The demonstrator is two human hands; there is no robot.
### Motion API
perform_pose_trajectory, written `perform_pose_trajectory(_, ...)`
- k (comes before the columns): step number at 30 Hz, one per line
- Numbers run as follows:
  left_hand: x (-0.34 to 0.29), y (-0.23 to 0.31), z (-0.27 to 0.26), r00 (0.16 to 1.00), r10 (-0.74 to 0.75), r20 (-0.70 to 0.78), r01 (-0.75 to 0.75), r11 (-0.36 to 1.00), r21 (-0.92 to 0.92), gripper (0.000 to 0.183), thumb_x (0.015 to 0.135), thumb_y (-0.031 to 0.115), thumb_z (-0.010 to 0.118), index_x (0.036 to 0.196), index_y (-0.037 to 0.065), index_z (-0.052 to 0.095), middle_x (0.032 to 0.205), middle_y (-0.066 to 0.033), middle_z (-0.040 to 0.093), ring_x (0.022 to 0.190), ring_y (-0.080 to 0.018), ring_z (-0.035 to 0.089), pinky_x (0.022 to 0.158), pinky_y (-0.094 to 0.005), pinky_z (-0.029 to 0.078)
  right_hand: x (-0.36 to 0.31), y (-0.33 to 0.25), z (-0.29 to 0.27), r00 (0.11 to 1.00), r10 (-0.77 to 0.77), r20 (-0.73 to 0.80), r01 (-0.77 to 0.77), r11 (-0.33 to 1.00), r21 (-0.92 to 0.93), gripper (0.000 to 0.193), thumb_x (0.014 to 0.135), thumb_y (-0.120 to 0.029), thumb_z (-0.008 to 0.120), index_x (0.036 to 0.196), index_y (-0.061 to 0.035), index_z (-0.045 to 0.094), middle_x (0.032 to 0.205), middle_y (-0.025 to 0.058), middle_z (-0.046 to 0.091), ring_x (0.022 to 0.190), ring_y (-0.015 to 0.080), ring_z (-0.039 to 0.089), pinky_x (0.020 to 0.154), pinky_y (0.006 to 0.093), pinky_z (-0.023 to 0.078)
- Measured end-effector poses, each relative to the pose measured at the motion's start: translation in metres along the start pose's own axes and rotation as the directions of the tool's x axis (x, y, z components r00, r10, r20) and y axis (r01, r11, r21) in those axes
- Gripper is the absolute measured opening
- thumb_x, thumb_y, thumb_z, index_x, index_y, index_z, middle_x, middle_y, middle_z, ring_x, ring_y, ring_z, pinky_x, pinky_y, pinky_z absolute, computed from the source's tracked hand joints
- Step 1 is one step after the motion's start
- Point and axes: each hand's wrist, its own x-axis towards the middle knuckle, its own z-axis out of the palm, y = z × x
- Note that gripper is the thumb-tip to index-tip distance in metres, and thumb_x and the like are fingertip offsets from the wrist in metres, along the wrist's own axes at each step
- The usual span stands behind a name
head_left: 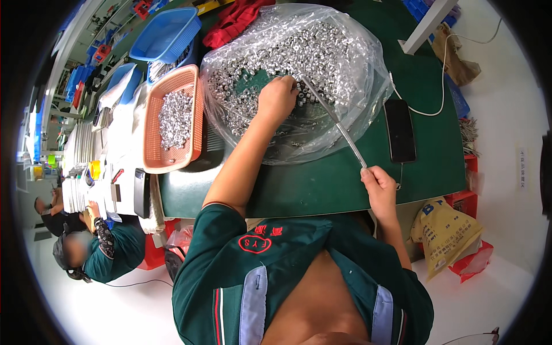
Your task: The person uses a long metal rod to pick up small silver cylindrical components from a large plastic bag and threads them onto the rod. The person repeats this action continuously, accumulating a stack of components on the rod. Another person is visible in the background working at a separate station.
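Note:
A large clear plastic bag (pixel 351 135) lies spread on the green table, heaped with many small shiny metal sleeves (pixel 322 49). Over its middle is my left hand (pixel 277 99), its fingers bent together among the sleeves; whatever they pinch is too small to make out. My right hand (pixel 379 185) grips the near end of a long, thin metal rod (pixel 343 131) close to the table's front edge. The rod slants away to the left across the bag, and its far end lies near my left fingertips, among the sleeves.
Left of the bag, an orange basket (pixel 150 135) holds more metal pieces, with blue baskets (pixel 167 35) behind it. A red cloth (pixel 233 23) lies at the back. A black phone (pixel 401 131) and white cable (pixel 443 86) are at the right. A co-worker (pixel 123 250) sits at far left.

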Motion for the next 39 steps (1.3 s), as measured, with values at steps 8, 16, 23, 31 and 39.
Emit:
perform_pose_trajectory(8,-0.004,0.002,0.003,0.986,0.162,-0.040,-0.157,0.980,0.119,0.010,0.080,0.010,0.062,0.086,0.002,0.058,0.089,-0.0162,0.062,0.083,-0.0373,0.062,0.071,-0.0449,0.051,0.000,0.001,0.002,1.000,-0.004,-0.011,0.004,1.000,-0.003,0.028,0.092,-0.021,0.063,0.077,0.0021,0.058,0.059,-0.0042,0.041,0.059,0.0036,0.035,0.050,0.0238,0.030)
perform_pose_trajectory(16,-0.005,-0.019,-0.021,0.946,-0.121,0.302,0.318,0.151,-0.936,0.016,0.089,0.009,0.062,0.102,-0.001,0.061,0.079,-0.0044,0.061,0.069,-0.0131,0.055,0.065,-0.0269,0.046,0.001,0.000,0.001,1.000,0.004,0.005,-0.004,1.000,-0.010,0.026,0.091,-0.019,0.063,0.076,0.0016,0.059,0.059,-0.0047,0.041,0.058,0.0035,0.035,0.051,0.0236,0.030)
perform_pose_trajectory(23,-0.019,-0.018,-0.032,0.915,0.206,0.346,0.394,-0.636,-0.664,0.020,0.091,0.010,0.060,0.107,-0.001,0.057,0.091,-0.0084,0.057,0.076,-0.0129,0.051,0.064,-0.0240,0.043,0.001,-0.001,0.002,0.999,-0.014,0.044,0.015,0.999,-0.032,0.024,0.091,-0.018,0.063,0.077,0.0017,0.059,0.059,-0.0043,0.041,0.058,0.0031,0.036,0.050,0.0237,0.030)
perform_pose_trajectory(31,-0.029,-0.008,-0.030,0.858,0.260,0.443,0.490,-0.672,-0.555,0.027,0.086,0.008,0.063,0.109,-0.004,0.057,0.084,-0.0078,0.058,0.072,-0.0129,0.050,0.058,-0.0242,0.041,0.000,-0.003,0.003,0.998,-0.022,0.051,0.024,0.999,-0.048,0.025,0.091,-0.017,0.063,0.076,0.0024,0.059,0.058,-0.0038,0.042,0.057,0.0033,0.036,0.050,0.0237,0.031)
perform_pose_trajectory(39,-0.031,-0.008,-0.056,0.845,0.178,0.504,0.531,-0.389,-0.753,0.024,0.086,0.009,0.059,0.107,-0.004,0.057,0.076,-0.0098,0.055,0.060,-0.0119,0.044,0.047,-0.0205,0.034,0.000,-0.002,0.000,0.997,-0.034,0.073,0.039,0.997,-0.070,0.025,0.091,-0.017,0.063,0.077,0.0025,0.059,0.059,-0.0029,0.043,0.058,0.0039,0.037,0.051,0.0241,0.031)
